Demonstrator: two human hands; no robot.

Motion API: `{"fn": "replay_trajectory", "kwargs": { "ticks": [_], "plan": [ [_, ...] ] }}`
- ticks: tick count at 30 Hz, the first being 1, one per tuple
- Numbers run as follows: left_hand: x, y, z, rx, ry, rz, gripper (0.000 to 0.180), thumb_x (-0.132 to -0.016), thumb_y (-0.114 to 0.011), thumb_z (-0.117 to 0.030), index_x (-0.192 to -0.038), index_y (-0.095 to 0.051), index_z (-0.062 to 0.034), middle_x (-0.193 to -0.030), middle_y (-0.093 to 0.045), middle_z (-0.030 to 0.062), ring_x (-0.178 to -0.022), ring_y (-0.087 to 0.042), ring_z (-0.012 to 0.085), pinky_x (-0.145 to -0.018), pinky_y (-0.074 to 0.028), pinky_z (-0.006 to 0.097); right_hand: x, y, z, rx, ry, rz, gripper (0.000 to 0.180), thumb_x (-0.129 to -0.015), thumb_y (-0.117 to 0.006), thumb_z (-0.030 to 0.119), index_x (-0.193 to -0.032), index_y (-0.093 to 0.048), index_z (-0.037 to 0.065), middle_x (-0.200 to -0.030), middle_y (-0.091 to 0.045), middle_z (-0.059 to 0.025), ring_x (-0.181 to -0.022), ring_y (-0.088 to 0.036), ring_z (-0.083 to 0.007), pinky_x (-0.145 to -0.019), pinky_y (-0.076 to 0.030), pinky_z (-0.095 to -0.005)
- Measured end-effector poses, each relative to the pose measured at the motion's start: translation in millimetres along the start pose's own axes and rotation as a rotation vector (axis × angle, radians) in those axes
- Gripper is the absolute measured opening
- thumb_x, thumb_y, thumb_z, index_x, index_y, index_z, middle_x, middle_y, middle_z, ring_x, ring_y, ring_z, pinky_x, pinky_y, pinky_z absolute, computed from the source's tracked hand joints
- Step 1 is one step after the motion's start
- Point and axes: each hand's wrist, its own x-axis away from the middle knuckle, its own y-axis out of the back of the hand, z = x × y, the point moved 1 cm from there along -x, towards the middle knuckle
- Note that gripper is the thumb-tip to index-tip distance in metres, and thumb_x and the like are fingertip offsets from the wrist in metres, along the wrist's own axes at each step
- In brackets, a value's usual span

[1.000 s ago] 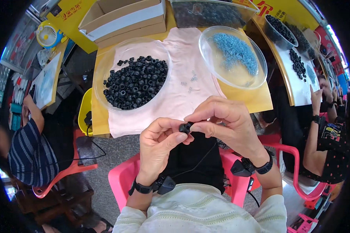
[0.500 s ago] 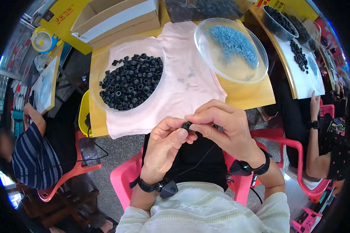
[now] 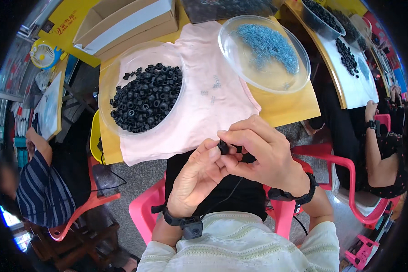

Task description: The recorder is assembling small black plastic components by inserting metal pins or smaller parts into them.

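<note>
In front of my lap, my left hand pinches a small round black plastic part between thumb and fingers. My right hand closes on the same part from the other side, index fingertip at its top. My fingers cover much of the part, so its exact shape cannot be made out. Beyond my hands lies a pink cloth on the table. A clear round tray on it holds a heap of similar black parts. Several tiny clear pieces lie on the cloth.
At the right stands another clear tray with small blue translucent pieces. A cardboard box and a dark bag sit at the back. People work at tables on both sides. A cable hangs by my lap.
My right hand has curled further round the black part, its thumb now lower by the left fingers. The view has shifted slightly; the trays and cloth look unmoved.
</note>
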Motion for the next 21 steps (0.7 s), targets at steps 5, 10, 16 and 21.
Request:
{"fn": "replay_trajectory", "kwargs": {
  "ticks": [5,10,16,21],
  "plan": [
    [-1,-4,-3,-0.12,-0.064,0.003,0.017,-0.098,-0.057,-0.012,-0.113,-0.061,-0.0033,-0.112,-0.066,0.0142,-0.111,-0.063,0.0257,-0.099,-0.049,0.04,-6,1,-3,-0.013,0.043,-0.018,0.035,-0.066,-0.076,0.0,-0.099,-0.065,0.0,-0.089,-0.061,-0.009,-0.074,-0.062,-0.019,-0.055,-0.052,-0.0283],
    [1,0,1,-0.161,-0.11,-0.004,0.017,-0.099,-0.056,-0.012,-0.111,-0.061,-0.0015,-0.109,-0.067,0.0145,-0.107,-0.065,0.0247,-0.097,-0.051,0.038,-6,2,-4,-0.004,0.082,-0.005,0.03,-0.066,-0.074,-0.002,-0.094,-0.064,0.0,-0.085,-0.062,-0.0084,-0.074,-0.062,-0.0194,-0.057,-0.053,-0.0281],
    [-9,6,4,-0.211,-0.139,-0.019,0.018,-0.099,-0.056,-0.012,-0.112,-0.061,-0.0003,-0.11,-0.067,0.0148,-0.106,-0.065,0.0232,-0.096,-0.052,0.037,6,-4,-13,-0.051,-0.043,-0.024,0.034,-0.065,-0.076,0.0,-0.097,-0.065,0.0,-0.088,-0.062,-0.0089,-0.074,-0.062,-0.0224,-0.061,-0.053,-0.0293],
    [-16,-11,-5,-0.307,-0.203,-0.018,0.018,-0.098,-0.057,-0.009,-0.113,-0.06,0.0003,-0.108,-0.067,0.0171,-0.106,-0.066,0.0264,-0.093,-0.053,0.039,-2,6,-16,0.012,0.014,-0.04,0.036,-0.065,-0.077,0.002,-0.099,-0.066,0.002,-0.092,-0.063,-0.0086,-0.077,-0.062,-0.0232,-0.062,-0.054,-0.0298]
  ]
}}
